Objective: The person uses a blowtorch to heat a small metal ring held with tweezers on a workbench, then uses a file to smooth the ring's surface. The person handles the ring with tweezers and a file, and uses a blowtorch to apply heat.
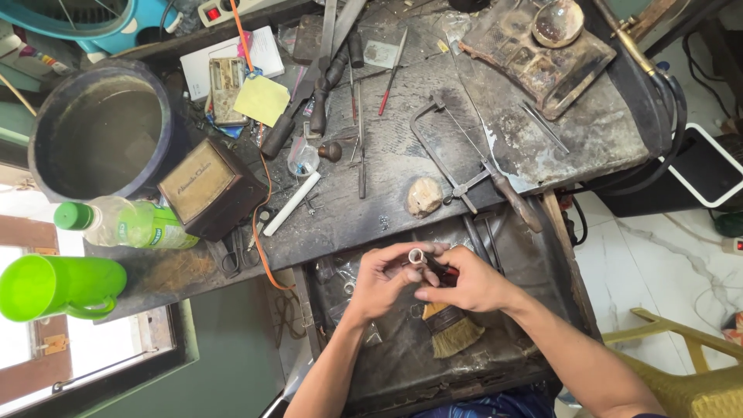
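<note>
Ring point(416, 256), small, pale, tube-like: we hold it at the fingertips of our left hand point(385, 277), thumb and forefinger pinched narrowly around it, its open end facing up. Our right hand point(467, 283) sits just beside, at 3 o'clock of the ring, fingers curled close about a dark red-handled tool point(439, 270) whose tip meets the ring. Brush point(451, 329), at 5 o'clock, lies in the open drawer point(402, 364). Frame saw point(464, 159), at 1 o'clock, rests on the workbench point(588, 131).
</note>
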